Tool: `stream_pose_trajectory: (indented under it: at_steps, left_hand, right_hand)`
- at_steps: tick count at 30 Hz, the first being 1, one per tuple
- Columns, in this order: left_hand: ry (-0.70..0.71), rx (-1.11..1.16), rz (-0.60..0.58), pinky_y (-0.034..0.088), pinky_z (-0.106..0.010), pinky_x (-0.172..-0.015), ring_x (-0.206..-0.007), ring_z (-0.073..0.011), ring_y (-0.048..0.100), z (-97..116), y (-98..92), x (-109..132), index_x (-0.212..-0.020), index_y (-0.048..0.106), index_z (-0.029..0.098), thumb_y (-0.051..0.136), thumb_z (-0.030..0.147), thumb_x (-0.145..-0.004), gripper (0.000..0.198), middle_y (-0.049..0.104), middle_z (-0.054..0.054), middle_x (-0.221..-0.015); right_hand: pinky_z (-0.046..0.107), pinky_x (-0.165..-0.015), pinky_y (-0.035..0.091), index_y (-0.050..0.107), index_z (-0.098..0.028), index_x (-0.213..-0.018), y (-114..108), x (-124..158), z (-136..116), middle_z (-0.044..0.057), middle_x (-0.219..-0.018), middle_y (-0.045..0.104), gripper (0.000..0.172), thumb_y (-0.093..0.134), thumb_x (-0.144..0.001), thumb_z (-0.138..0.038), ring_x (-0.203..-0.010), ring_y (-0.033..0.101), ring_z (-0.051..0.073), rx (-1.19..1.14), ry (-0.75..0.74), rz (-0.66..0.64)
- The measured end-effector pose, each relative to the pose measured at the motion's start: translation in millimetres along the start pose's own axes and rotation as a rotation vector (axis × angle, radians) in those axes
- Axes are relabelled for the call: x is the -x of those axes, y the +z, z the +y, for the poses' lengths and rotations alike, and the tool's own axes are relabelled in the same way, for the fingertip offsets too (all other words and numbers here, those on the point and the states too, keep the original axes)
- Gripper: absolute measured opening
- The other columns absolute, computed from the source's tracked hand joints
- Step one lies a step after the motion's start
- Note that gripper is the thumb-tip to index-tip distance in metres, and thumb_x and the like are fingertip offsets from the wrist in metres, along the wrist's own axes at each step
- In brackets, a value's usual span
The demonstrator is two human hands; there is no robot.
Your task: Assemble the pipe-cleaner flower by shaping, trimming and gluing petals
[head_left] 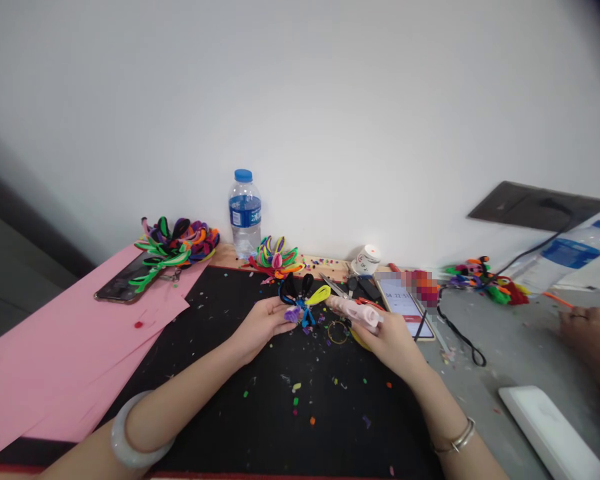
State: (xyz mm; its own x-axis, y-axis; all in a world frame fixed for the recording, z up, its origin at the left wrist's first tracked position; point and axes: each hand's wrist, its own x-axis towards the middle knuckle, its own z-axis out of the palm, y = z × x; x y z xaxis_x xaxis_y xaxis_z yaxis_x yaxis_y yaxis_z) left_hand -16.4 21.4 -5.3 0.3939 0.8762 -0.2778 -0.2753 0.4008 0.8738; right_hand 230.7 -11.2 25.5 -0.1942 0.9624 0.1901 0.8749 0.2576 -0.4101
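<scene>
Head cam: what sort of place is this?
Likely a craft workspace beside a wall: fuzzy looped flower in the left hand, coloured scraps over a black mat, more looped pieces at the back left.

Wooden table [225,257]: far strip, water bottle [245,233], white tub [367,261].
Black mat [220,413]: centre, scattered coloured scraps [296,401].
Pink sheets [80,340]: left, dark phone [120,277].
Grey tabletop [480,427]: right, white oblong device [550,427] near, second bottle [565,260] far.

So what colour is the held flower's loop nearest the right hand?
The loop is yellow; see head view.
</scene>
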Motion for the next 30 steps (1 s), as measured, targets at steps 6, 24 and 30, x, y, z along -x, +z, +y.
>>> stream_pose_trajectory:
  at_steps: [6, 24, 30]
  left_hand:
    - [0.003, -0.031, -0.011, 0.043, -0.028, -0.083, -0.085, -0.0153, 0.060, 2.6, 4.0, 2.6, -0.086, 0.065, 0.017, 0.069, 0.027, -0.065, 0.024, 0.068, -0.004, -0.086]
    - [-0.008, -0.047, -0.022, 0.044, -0.025, -0.079, -0.081, -0.0132, 0.060, 2.4, 5.0, 3.1, -0.088, 0.065, 0.019, 0.069, 0.031, -0.065, 0.026, 0.068, -0.003, -0.086]
    - [-0.034, -0.091, -0.081, 0.043, -0.029, -0.081, -0.086, -0.0163, 0.061, 2.2, 2.7, 2.6, -0.090, 0.063, 0.018, 0.068, 0.031, -0.065, 0.028, 0.068, -0.006, -0.087]
  right_hand:
    - [0.021, -0.050, 0.035, 0.058, -0.018, -0.081, -5.3, -1.3, -1.5, 0.001, -0.063, 0.060, 0.019, 0.046, -0.079, -0.032, -0.054, 0.053, 0.014, 0.041, 0.065, 0.156]
    - [0.026, -0.060, 0.041, 0.059, -0.020, -0.095, -6.2, -1.9, 9.2, 0.003, -0.083, 0.066, 0.025, 0.053, -0.072, -0.029, -0.070, 0.060, 0.019, -0.023, 0.205, 0.345]
    - [0.031, -0.071, 0.046, 0.060, -0.013, -0.098, -5.7, -2.7, 8.0, 0.008, -0.090, 0.066, 0.030, 0.052, -0.074, -0.029, -0.080, 0.060, 0.022, -0.258, 0.162, 0.380]
